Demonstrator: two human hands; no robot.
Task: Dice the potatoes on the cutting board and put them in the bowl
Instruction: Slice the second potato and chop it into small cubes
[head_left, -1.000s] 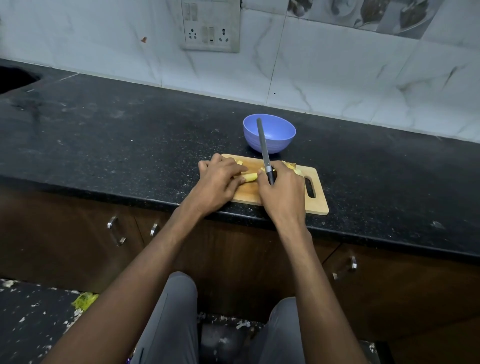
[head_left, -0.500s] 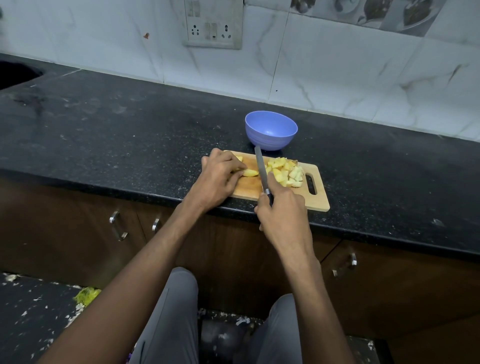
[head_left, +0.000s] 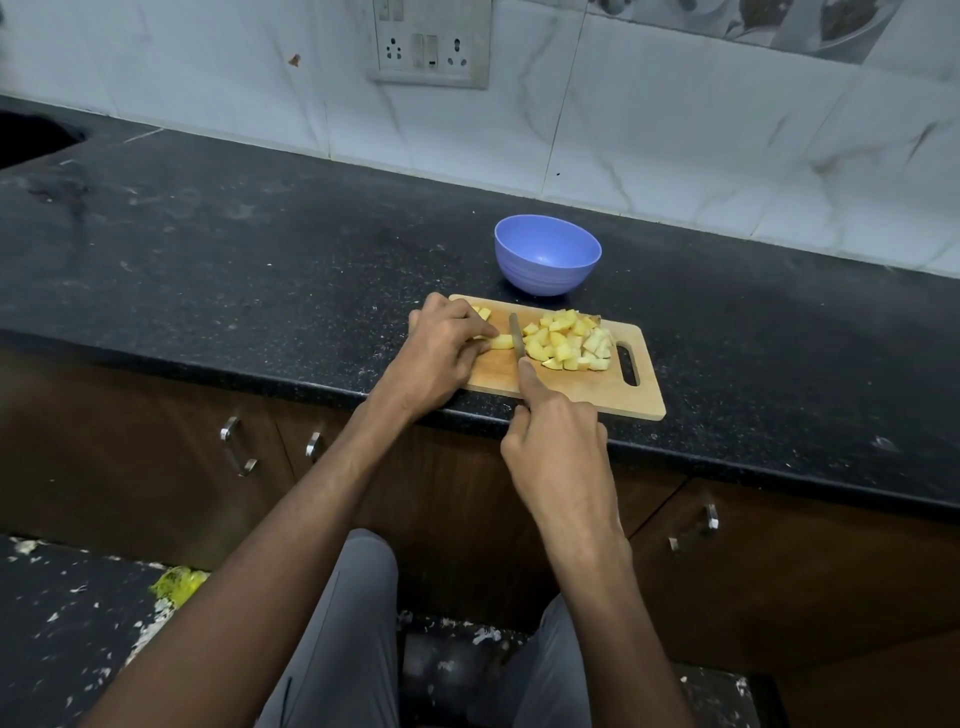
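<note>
Yellow potato (head_left: 502, 341) lies on the board (head_left: 597, 387), left hand (head_left: 441, 353) pinning it with curled fingertips, right hand (head_left: 556, 447) gripping the knife (head_left: 515, 336) (blade apparently mid-cut); wet, firm flesh probably slips, so press near the cut, bowl (head_left: 547, 254) waiting behind.

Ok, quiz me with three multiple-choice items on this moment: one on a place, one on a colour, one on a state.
1. Where is the bowl?
A. on the cutting board
B. on the counter behind the cutting board
C. on the floor

2. What colour is the bowl?
A. red
B. white
C. blue

3. What does the right hand hold?
A. a knife
B. nothing
C. the bowl

Answers: B, the bowl stands behind the board's far edge; C, its wall is blue; A, the blade juts from the fist beside the diced potato pile.
</note>
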